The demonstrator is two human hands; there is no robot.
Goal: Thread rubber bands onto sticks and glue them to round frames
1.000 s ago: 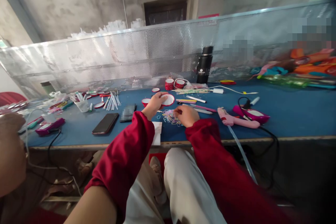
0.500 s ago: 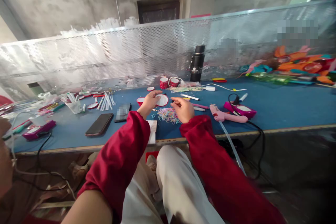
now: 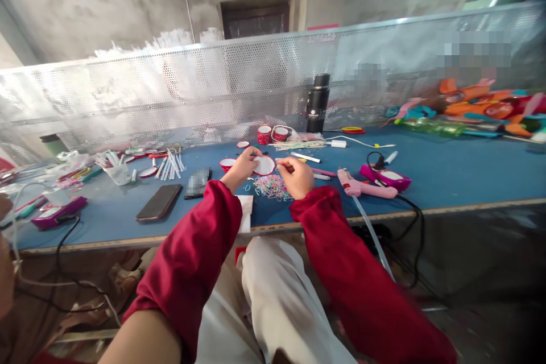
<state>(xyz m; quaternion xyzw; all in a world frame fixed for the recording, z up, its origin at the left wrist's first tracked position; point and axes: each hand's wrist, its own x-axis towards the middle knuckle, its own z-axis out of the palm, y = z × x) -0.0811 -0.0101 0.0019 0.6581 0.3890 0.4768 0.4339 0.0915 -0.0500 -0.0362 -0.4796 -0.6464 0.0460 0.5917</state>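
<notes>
Two hands in dark red sleeves meet over the middle of the blue desk (image 3: pixel 447 176). The left hand (image 3: pixel 240 169) grips the left edge of a round white disc with a red rim (image 3: pixel 264 165) between its fingertips; whether the disc rests on the desk or is lifted clear cannot be told. The right hand (image 3: pixel 297 177) is closed, thumb and forefinger pressed together just right of the disc, and whatever sits between them is too small to make out.

Just near of both hands lies a loose heap of thin pastel rubber bands (image 3: pixel 270 186), partly covered by the right wrist. A folded white paper sheet (image 3: pixel 246 206) at the near edge is half hidden behind the left sleeve. A pink glue gun (image 3: pixel 362 187) lies to the right, and its clear stick hangs off the desk. A black phone (image 3: pixel 158 202) lies to the left. Far behind, a black flask (image 3: pixel 318 103) stands against the perforated metal screen (image 3: pixel 170 91).
</notes>
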